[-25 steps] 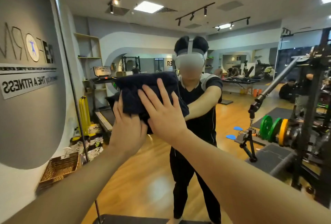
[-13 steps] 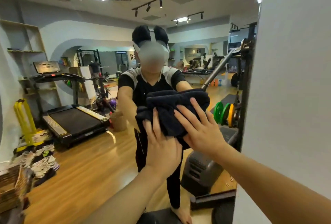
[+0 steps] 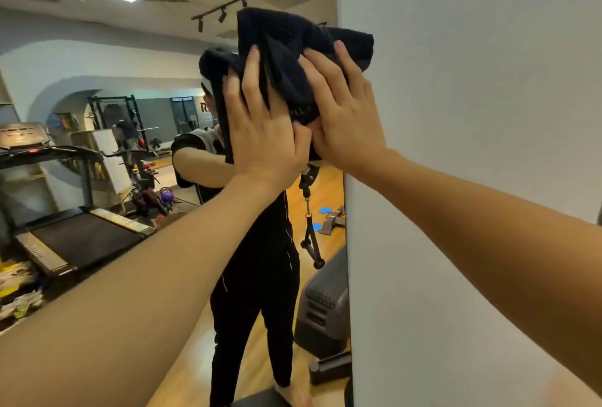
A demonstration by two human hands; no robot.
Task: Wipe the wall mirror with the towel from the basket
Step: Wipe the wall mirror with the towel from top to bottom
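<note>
Both hands, left hand (image 3: 264,133) and right hand (image 3: 342,113), press flat-fingered on towel (image 3: 293,45) against mirror (image 3: 130,80).

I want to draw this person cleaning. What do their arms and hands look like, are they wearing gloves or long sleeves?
No gloves. The left hand and right hand are bare, with short plain nails, no rings or watch. Both forearms are bare too, with no sleeves in sight. The mirror shows a black short-sleeved top.

A single view is given, taken from a wide-angle camera worn on the head; it is aimed forward and slightly upward at the wall mirror (image 3: 136,152), seen at close range, within arm's reach; the mirror's right edge and a white wall (image 3: 472,178) are framed toward 3 o'clock; no second view is supplied.
</note>
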